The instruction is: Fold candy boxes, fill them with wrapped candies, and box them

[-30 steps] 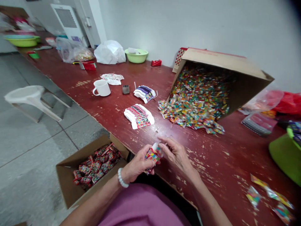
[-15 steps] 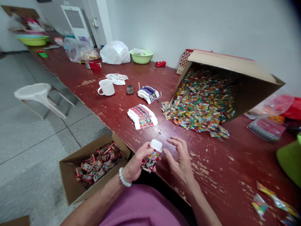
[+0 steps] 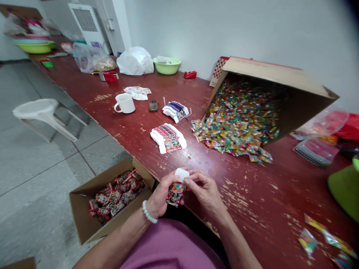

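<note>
Two bare hands meet just above the table's edge; the left hand (image 3: pixel 162 194), wearing a white beaded bracelet (image 3: pixel 147 212), grasps a small red printed packet (image 3: pixel 175 194) topped by a white rectangular cap (image 3: pixel 181 174); the right hand (image 3: pixel 203 192) closes its fingertips (image 3: pixel 188 181) on that cap; left of the hands sits an open brown cardboard box (image 3: pixel 81 211) of red packets (image 3: pixel 114 194); ahead lie a white-and-red printed card stack (image 3: pixel 168 139) on the scuffed red wooden table (image 3: pixel 238 198), and a tipped cardboard carton (image 3: pixel 280 73) spilling multicoloured sweet packets (image 3: pixel 238 119); right of the right hand lie loose shiny wrappers (image 3: pixel 307 241).
</note>
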A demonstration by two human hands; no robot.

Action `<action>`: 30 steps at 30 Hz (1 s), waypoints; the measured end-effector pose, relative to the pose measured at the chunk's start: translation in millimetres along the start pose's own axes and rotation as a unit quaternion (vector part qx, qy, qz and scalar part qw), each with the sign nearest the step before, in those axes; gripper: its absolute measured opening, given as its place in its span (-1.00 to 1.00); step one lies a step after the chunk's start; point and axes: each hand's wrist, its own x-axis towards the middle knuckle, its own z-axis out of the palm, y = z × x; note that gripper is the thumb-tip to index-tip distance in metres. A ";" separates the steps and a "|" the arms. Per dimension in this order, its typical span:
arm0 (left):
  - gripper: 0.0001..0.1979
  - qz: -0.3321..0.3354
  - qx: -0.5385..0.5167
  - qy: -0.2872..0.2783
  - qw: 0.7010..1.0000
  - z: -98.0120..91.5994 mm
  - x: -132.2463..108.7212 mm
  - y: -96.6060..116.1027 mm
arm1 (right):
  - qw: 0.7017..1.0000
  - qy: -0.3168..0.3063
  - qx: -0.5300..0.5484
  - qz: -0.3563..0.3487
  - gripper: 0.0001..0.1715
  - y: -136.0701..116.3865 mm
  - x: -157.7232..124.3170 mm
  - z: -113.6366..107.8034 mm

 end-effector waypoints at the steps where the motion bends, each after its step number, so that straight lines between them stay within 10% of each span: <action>1: -0.52 0.002 0.006 -0.007 1.000 -0.5 -0.7 -0.1 | 1.000 0.004 0.012 0.011 -0.82 1.6 1.0 -0.8; 8: -0.47 -0.018 0.036 -0.008 0.999 -2.9 -4.3 -2.0 | 0.988 -0.079 -0.099 -0.086 -0.81 0.9 -6.7 -5.3; 16: -0.49 0.000 0.044 -0.020 0.999 2.8 -2.4 -0.7 | 0.999 0.005 0.028 0.020 -0.74 0.9 -4.8 4.2; 23: -0.52 -0.022 0.031 -0.026 0.999 1.1 -4.1 4.8 | 0.968 -0.031 -0.181 -0.171 -0.86 -8.8 -4.4 -6.2; 30: -0.49 -0.009 0.098 -0.012 0.995 0.6 0.9 -0.7 | 0.993 -0.029 -0.103 -0.050 -0.92 -10.3 0.7 0.1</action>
